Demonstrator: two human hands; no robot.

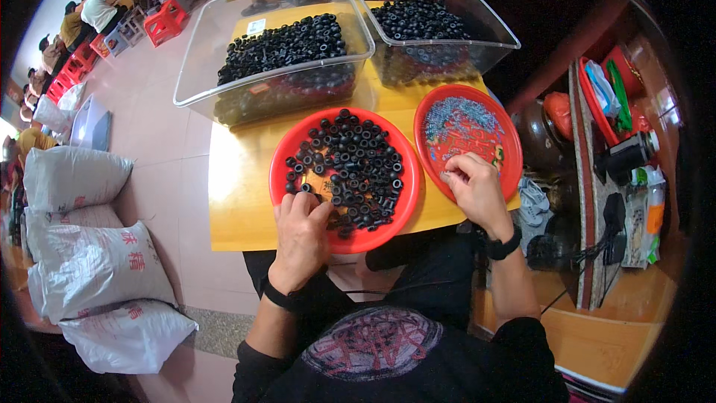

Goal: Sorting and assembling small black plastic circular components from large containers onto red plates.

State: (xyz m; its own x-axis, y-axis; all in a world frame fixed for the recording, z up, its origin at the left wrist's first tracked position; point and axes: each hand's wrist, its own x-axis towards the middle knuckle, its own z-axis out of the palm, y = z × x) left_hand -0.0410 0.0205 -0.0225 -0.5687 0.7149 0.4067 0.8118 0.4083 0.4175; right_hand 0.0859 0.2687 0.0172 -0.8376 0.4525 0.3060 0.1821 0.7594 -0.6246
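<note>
A round red tray holds many small black ring-shaped parts with holes through them. Over its near left rim reaches my left hand, fingers curled down among the black parts; whatever they grip is hidden beneath them. A second red tray, to the right, has small clear bluish pieces spread over its far half. My right hand is above that tray's near left part, thumb and fingertips pinched together. What lies in the pinch is too small to name.
Two clear plastic bins of black parts stand behind the trays on the yellow table. White sacks are piled on the floor at left. A wooden cabinet with assorted items is at right. People sit far left near red stools.
</note>
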